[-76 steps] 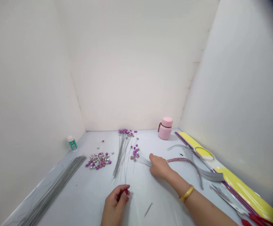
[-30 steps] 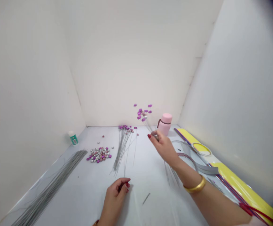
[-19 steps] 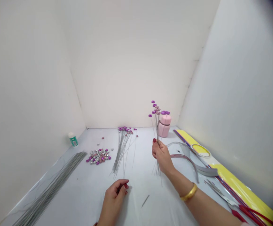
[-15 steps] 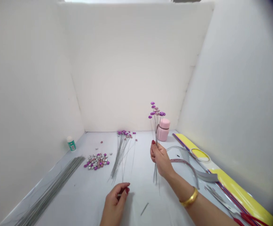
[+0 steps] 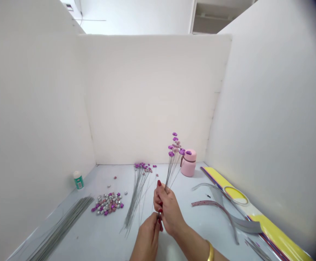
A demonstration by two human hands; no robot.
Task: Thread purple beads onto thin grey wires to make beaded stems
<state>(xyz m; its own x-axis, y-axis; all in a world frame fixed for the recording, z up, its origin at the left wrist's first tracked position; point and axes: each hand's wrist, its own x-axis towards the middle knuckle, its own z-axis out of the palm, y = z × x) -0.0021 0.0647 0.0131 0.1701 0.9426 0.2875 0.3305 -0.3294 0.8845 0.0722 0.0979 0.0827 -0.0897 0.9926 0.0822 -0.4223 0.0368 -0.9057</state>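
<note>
Upright in my right hand (image 5: 170, 210) is a bunch of wire stems (image 5: 169, 172), topped with shiny purple and pink stars. The fingers are closed around the stems, thumb raised along them. My left hand (image 5: 147, 233) is just below, its fingertips pinched at the lower end of the bunch and touching my right hand. The stem ends are mostly hidden between the fingers. Left of the hands lies a second group of star-topped wires (image 5: 135, 198), heads towards the back wall. Beside it is a pile of loose purple, silver and pink stars (image 5: 109, 203).
Bare grey wires (image 5: 62, 226) lie at the left, near a small green-and-white bottle (image 5: 78, 180). A pink flask (image 5: 188, 165) stands behind the bunch. At right are curved strips (image 5: 214, 203), a white ring (image 5: 247, 199), yellow wrapping (image 5: 280, 232) and partly visible scissors (image 5: 257, 249). White walls surround the table.
My right hand has brought the bunch down and left. My left hand has moved right to meet it and now pinches at the stems' lower end. The camera view has tilted up.
</note>
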